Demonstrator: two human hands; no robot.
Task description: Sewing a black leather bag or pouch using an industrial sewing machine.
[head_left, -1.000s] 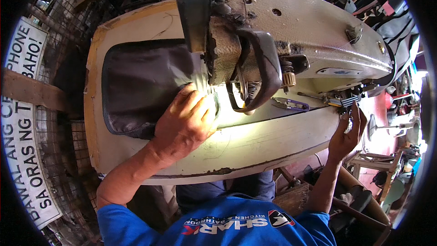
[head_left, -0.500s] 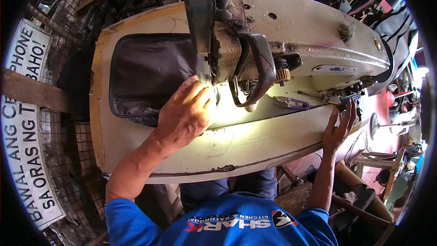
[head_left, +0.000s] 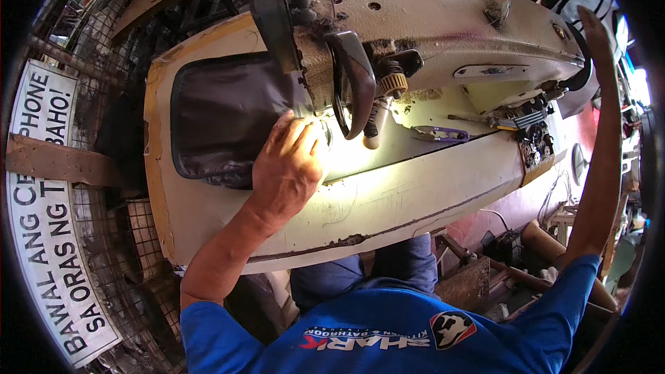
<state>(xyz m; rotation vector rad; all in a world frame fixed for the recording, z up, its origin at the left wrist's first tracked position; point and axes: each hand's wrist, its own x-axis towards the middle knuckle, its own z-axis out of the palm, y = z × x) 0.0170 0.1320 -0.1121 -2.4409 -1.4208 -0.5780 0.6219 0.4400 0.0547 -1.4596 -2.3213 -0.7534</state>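
Observation:
My left hand [head_left: 289, 163] presses down beside the needle area of a beige sewing machine [head_left: 443, 28], its fingers bent together at the edge of a dark fabric piece [head_left: 222, 121]. The piece has rounded, bound corners and lies flat on the machine bed, left of the needle. The lit fingertips are partly lost in glare, and the needle is hidden behind the machine head. My right hand [head_left: 597, 34] is raised at the dark handwheel [head_left: 584, 66] on the machine's right end. Its fingers look stretched out and show mostly edge-on.
Purple-handled thread snips [head_left: 441, 134] lie on the bed, with a screwdriver [head_left: 478, 119] behind them. Several metal bobbins [head_left: 535, 144] sit at the right end of the table [head_left: 415, 215]. A wire mesh wall with a white sign [head_left: 59, 235] stands at left.
My right hand has risen from the bobbins at the table's right end to the handwheel. My left hand stays on the fabric. The whole view has shifted slightly.

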